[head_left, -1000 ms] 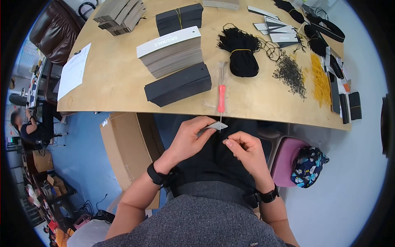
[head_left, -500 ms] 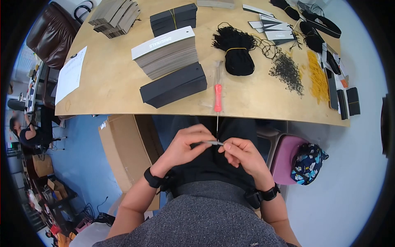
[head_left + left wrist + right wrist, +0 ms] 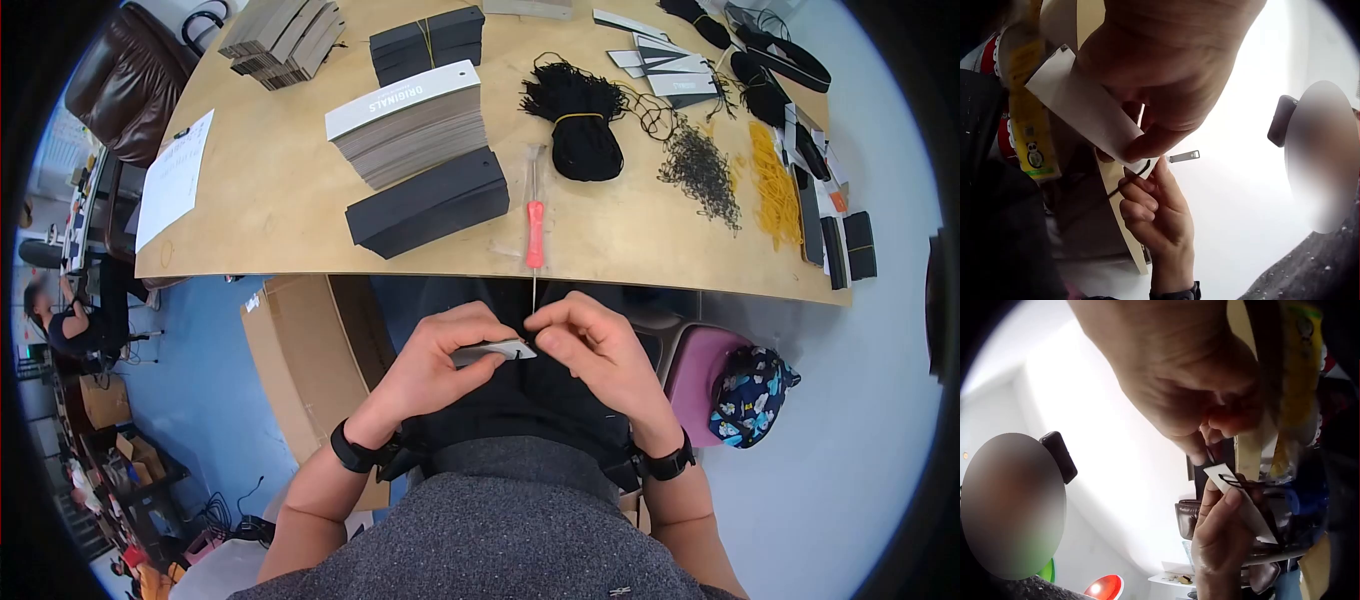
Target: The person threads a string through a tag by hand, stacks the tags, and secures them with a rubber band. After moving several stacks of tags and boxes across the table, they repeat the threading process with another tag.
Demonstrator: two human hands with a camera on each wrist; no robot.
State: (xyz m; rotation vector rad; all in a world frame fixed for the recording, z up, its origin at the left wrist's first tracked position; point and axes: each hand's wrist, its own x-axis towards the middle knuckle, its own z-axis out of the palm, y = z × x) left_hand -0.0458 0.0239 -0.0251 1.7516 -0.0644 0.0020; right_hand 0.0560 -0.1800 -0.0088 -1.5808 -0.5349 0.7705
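Observation:
My left hand [image 3: 440, 358] grips a pale card tag [image 3: 515, 350] over the lap, thumb on one face and fingers behind. A black cord [image 3: 1234, 482] passes through the tag's end, showing as a small loop in the right wrist view. Just right of that end, my right hand [image 3: 598, 352] has thumb and forefinger together, pinching the cord. Beyond the hands, a tool with a red handle [image 3: 536, 235] lies on the table, its thin metal shaft sticking out past the front edge.
On the table [image 3: 270, 210] stand a stack of white-topped "ORIGINALS" cards [image 3: 410, 130] and black card stacks [image 3: 430, 205]. Farther right lie a black cord bundle [image 3: 585, 130], small dark clips [image 3: 700, 175] and yellow bands [image 3: 775, 190]. A cardboard box [image 3: 300, 350] is below left.
The tag has come back from the tool's tip toward the body and turned from edge-on to show its face. The right hand met the tag's end, then moved slightly up and away.

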